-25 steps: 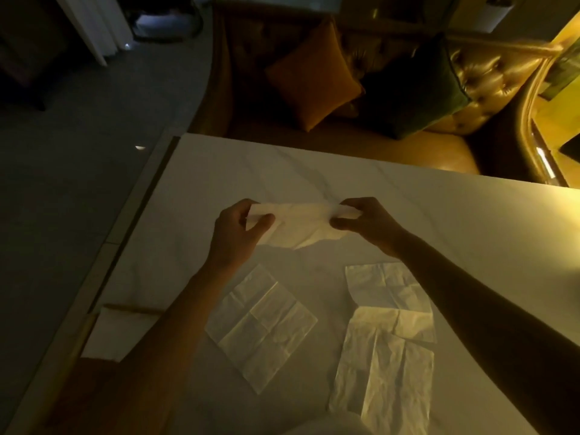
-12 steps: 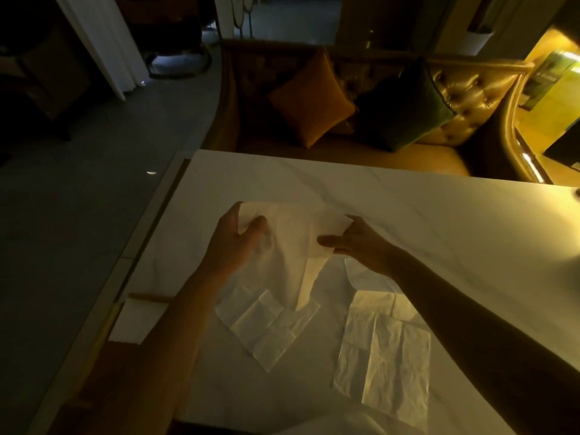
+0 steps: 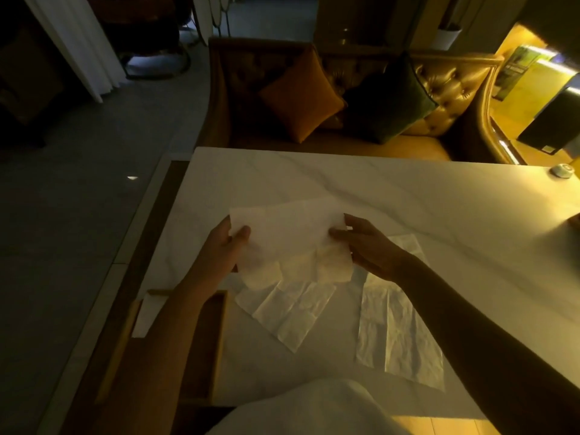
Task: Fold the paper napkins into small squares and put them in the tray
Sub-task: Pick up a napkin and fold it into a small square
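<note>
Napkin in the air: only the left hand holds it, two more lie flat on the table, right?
No. The head view shows both the left hand and the right hand holding the raised napkin, one at each end. Two more napkins do lie flat on the table.

Orange cushion, green cushion on sofa.
</note>
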